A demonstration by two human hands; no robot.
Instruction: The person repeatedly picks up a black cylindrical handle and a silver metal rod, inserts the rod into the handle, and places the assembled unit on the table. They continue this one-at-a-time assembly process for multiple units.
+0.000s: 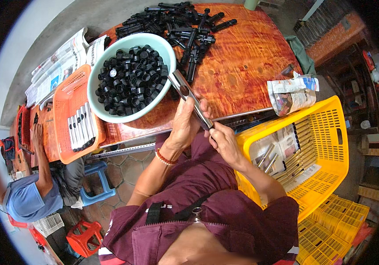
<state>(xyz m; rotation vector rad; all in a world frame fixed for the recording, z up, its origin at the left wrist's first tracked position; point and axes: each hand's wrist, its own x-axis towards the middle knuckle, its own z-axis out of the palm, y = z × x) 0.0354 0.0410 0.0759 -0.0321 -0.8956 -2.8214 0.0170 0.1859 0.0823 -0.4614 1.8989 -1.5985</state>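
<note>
A shiny metal tube (pixel 179 82) with an oval hole in its side slants in front of me, just off the near edge of the table. My left hand (pixel 184 124) is closed round its middle. At the tube's lower end, which looks dark, the fingers of my right hand (pixel 226 142) are pinched; whether they hold a separate small part there is hidden. The tube's upper end overlaps the rim of a pale green basin (pixel 93 99), which is heaped with short black plastic caps (pixel 130 84).
Black plastic fittings (pixel 189 39) pile up at the table's far side. An orange basket (pixel 61 104) holds several metal tubes. To my right stands a yellow crate (pixel 337 132) with rows of tubes, beside a bag (pixel 286 95). A person in blue (pixel 32 198) sits at left.
</note>
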